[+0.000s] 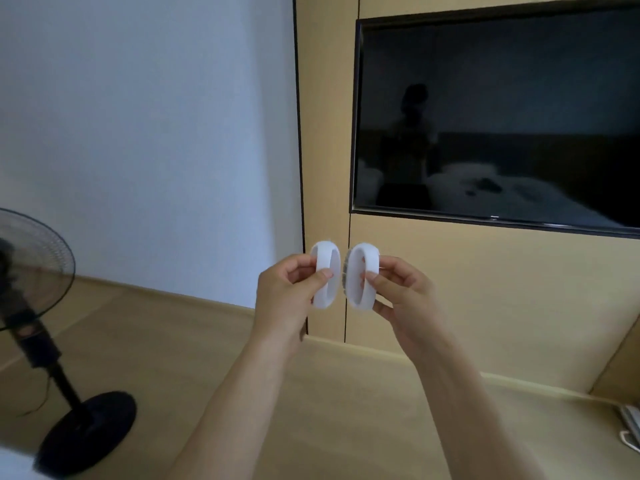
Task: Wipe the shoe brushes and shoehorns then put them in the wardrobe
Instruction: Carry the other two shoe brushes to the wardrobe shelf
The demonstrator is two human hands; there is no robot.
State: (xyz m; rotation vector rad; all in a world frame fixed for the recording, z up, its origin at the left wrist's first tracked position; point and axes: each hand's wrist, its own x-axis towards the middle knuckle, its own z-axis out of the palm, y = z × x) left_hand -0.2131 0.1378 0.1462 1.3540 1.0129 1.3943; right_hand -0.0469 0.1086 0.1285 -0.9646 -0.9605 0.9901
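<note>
- Filling the backdrop: pale wood panel wall (pixel 485 289) with dark vertical seams, plain white wall (pixel 156 133) to its left, wood floor (pixel 166 341) below.
- Black TV screen (pixel 502 116) set in the panel wall, upper right; dim room reflection in it, details unclear.
- Black standing fan (pixel 34 271) at left edge, round base on the floor, mesh head partly cut off by the frame.
- Left hand (pixel 291 289) raised mid-frame, forearm bare; thumb and curled fingers pinch the left shoe brush (pixel 325 275), a white oval piece held upright on edge.
- Right hand (pixel 405 292) mirrors it, thumb and curled fingers clamped on the right shoe brush (pixel 360 275), same white oval shape, dark bristles showing along its inner edge.
- Both brushes held in the air in front of the panel wall seam, side by side, nearly touching; cannot tell if they meet.
- White item (pixel 632 424) at lower right edge, mostly cut off, unclear what.
</note>
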